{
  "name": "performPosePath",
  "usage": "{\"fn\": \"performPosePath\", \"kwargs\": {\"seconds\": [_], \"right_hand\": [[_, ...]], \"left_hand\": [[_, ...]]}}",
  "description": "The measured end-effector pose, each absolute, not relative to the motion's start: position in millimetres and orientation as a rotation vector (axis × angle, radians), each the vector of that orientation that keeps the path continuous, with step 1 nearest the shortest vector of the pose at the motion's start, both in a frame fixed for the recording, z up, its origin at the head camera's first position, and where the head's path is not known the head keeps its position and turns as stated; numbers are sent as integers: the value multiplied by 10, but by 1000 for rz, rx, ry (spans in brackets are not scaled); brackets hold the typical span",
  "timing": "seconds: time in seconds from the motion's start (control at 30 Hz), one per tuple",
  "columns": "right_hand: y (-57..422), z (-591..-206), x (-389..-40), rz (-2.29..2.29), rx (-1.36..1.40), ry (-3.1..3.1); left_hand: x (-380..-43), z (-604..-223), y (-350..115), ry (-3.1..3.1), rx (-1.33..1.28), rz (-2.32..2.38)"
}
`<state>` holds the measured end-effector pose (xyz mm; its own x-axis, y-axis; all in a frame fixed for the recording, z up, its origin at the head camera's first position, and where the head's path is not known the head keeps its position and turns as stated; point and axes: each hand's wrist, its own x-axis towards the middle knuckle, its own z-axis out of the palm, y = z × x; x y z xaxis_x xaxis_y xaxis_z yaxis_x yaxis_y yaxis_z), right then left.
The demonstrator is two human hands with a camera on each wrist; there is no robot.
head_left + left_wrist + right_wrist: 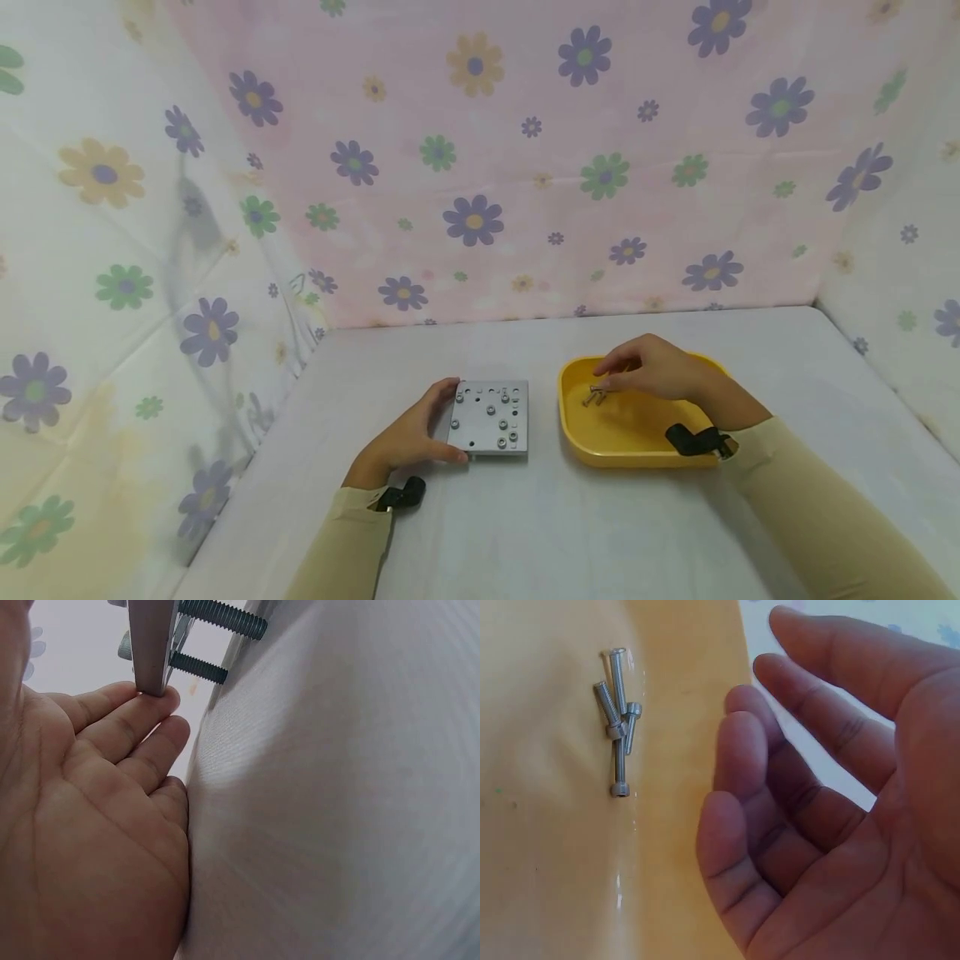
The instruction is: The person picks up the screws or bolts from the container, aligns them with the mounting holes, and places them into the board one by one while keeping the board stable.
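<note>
My left hand (408, 440) holds the left side of a silver metal plate (477, 421), thumb at the near edge and fingers at the far corner. Several socket-head screws stand in the plate's holes. In the left wrist view, threaded screw ends (225, 618) stick out beneath the plate (152, 645), which sits raised above the table. Over the yellow tray (630, 457) hovers my right hand (656, 371), its fingers loosely bent with nothing between them. Beside them, several loose socket-head screws (618, 729) lie in a small heap on the tray's floor (547, 855).
White cloth covers the table (480, 533). A pink flowered curtain (420, 108) rises along the back edge, and pale flowered fabric (82, 250) closes off the left side. The tray's raised rim stands to the right of the plate.
</note>
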<state>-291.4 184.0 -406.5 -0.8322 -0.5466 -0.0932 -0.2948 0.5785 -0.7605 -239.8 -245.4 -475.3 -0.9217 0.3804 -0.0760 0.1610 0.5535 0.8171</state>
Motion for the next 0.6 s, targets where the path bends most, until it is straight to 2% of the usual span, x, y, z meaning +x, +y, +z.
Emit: {"fn": "performPosePath", "kwargs": {"seconds": [0.6], "right_hand": [[1996, -4173, -3003, -1063, -571, 2460]], "left_hand": [[-2402, -4766, -2459, 2536, 458, 1311]]}}
